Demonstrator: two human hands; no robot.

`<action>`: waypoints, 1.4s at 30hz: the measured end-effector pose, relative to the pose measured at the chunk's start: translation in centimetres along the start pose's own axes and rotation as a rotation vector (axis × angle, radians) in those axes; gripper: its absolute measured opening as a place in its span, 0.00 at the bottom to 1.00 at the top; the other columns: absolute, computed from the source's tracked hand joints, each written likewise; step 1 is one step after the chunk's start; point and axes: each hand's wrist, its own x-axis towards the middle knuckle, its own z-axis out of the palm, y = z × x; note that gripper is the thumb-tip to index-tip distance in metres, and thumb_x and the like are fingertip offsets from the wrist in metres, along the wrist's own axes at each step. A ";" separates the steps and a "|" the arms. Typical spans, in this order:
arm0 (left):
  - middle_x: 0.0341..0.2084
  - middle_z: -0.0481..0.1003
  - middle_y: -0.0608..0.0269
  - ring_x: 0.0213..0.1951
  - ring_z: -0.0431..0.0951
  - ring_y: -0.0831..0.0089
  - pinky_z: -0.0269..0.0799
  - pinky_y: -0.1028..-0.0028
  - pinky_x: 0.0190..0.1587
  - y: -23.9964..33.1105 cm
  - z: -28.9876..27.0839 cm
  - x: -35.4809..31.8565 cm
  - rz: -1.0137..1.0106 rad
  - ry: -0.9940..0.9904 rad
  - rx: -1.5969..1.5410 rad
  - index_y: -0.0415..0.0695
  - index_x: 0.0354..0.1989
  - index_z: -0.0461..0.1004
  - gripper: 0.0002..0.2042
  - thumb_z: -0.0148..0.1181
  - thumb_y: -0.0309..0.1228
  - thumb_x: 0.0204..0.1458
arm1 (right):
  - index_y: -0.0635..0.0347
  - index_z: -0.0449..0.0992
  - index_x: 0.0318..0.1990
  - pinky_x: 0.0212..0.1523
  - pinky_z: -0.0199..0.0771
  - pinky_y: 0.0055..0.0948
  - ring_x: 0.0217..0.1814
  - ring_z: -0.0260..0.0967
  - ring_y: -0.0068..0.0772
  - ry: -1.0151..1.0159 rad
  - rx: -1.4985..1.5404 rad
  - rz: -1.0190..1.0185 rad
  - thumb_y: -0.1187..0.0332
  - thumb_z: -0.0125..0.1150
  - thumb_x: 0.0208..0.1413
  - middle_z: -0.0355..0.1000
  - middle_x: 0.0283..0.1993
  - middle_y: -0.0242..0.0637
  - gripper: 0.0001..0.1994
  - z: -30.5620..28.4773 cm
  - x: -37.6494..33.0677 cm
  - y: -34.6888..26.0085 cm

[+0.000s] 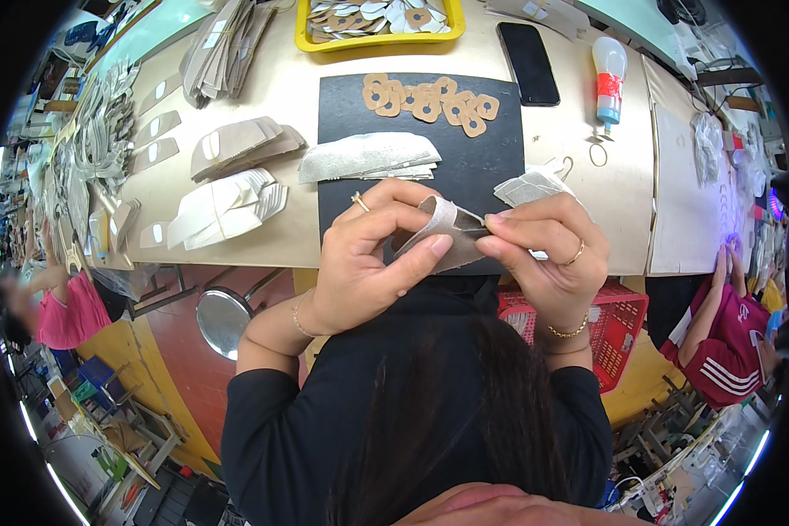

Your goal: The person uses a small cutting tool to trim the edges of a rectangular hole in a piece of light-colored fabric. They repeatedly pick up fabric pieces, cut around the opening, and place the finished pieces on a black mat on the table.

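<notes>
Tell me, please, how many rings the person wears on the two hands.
2. One gold ring sits on a finger of the left hand; another gold ring sits on a finger of the right hand. Other fingers are partly hidden, so more rings may exist.

Black long sleeves pushed up; gold ring on each hand; thin gold bracelets at both wrists.

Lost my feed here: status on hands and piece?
Left hand and right hand both pinching one curved grey fabric piece above black mat. Nothing blocking.
</notes>
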 end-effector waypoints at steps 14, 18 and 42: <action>0.40 0.75 0.59 0.37 0.75 0.78 0.69 0.79 0.38 0.1 0.0 -0.1 -0.020 0.009 0.024 0.36 0.34 0.78 0.05 0.66 0.23 0.51 | 0.61 0.82 0.30 0.24 0.73 0.23 0.27 0.74 0.26 0.007 0.008 0.006 0.74 0.77 0.39 0.76 0.29 0.34 0.10 0.1 0.2 -0.1; 0.40 0.75 0.59 0.38 0.75 0.77 0.69 0.78 0.39 -0.3 0.0 0.0 0.003 0.000 0.020 0.37 0.34 0.78 0.05 0.66 0.24 0.51 | 0.61 0.82 0.30 0.24 0.73 0.23 0.26 0.75 0.26 -0.040 0.001 -0.007 0.74 0.77 0.38 0.76 0.29 0.34 0.10 0.0 0.2 0.0; 0.41 0.75 0.60 0.37 0.75 0.78 0.70 0.79 0.39 -0.2 -0.1 -0.2 -0.086 -0.012 0.000 0.38 0.34 0.79 0.05 0.66 0.25 0.52 | 0.62 0.82 0.30 0.24 0.72 0.22 0.25 0.74 0.25 -0.033 0.015 0.000 0.75 0.76 0.40 0.76 0.29 0.34 0.09 0.0 0.3 0.1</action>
